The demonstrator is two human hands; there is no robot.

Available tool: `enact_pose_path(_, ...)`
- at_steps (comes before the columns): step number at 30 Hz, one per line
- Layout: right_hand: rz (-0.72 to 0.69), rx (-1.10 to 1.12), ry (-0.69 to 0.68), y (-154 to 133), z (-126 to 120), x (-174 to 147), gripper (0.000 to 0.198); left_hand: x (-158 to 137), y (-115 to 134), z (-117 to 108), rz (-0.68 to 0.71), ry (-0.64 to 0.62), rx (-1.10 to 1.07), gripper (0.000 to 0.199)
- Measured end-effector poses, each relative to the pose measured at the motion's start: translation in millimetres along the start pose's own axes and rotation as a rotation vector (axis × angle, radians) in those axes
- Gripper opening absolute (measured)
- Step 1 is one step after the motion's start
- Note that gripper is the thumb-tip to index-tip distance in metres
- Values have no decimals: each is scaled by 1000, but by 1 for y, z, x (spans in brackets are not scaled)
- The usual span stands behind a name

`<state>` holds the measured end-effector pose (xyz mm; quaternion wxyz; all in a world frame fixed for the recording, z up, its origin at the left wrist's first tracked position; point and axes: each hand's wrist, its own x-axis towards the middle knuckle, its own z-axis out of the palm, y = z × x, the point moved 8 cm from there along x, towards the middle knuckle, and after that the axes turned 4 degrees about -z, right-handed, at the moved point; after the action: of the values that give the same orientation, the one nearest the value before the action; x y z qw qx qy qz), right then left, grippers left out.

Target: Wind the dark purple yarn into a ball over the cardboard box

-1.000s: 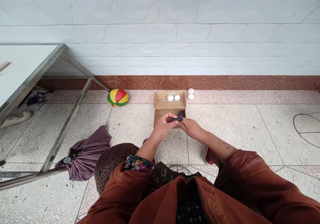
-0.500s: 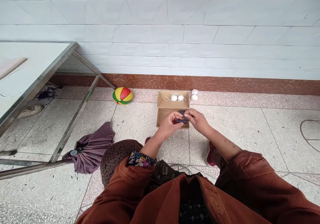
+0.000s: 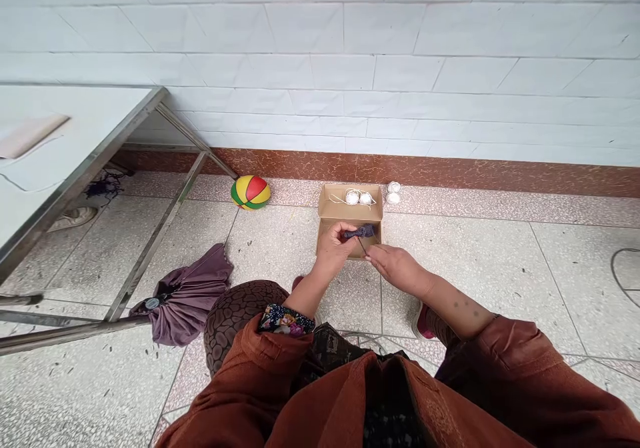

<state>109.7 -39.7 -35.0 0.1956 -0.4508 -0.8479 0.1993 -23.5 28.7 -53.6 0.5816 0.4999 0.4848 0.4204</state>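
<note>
My left hand point(image 3: 334, 245) pinches a dark blue wound bundle of cord point(image 3: 361, 232) that points to the right, its far end looking frayed or looser. From the bundle a short dark strand point(image 3: 363, 246) runs down to my right hand point(image 3: 395, 265), whose fingertips are closed on it. Both hands are over the lower half of an open cardboard box point(image 3: 326, 193), partly covering it. In the box's upper half lie two white balls of string point(image 3: 359, 198) with loose ends. Two more white balls point(image 3: 393, 193) sit on the floor just right of the box.
A red, yellow and green ball point(image 3: 251, 193) rests near the wall. At left stands a metal-framed table point(image 3: 107, 111), with a folded purple umbrella point(image 3: 193, 301) by its leg and another person's shoe point(image 3: 75, 218) beneath. A dark cable point(image 3: 616, 271) curves across the floor at far right.
My right hand has moved down and away from the bundle, drawing a strand taut between the hands. The bundle now shows more fully in my left hand. The view has shifted slightly.
</note>
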Motion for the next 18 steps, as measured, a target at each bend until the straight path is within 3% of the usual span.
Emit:
enact_pose_path(4, -7, 136, 177, -5, -37, 3, 28, -5, 9, 8, 123, -52, 251, 16)
enact_pose_path(8, 151, 279, 312, 21, -51, 7, 27, -20, 11, 34, 31, -318, 135, 13)
enact_pose_path(12, 243, 310, 285, 45, -34, 5, 27, -29, 15, 45, -88, -425, -115, 27)
enact_pose_path(18, 165, 280, 108, 34, 0, -2, 23, -21, 5, 34, -198, -282, -341, 34)
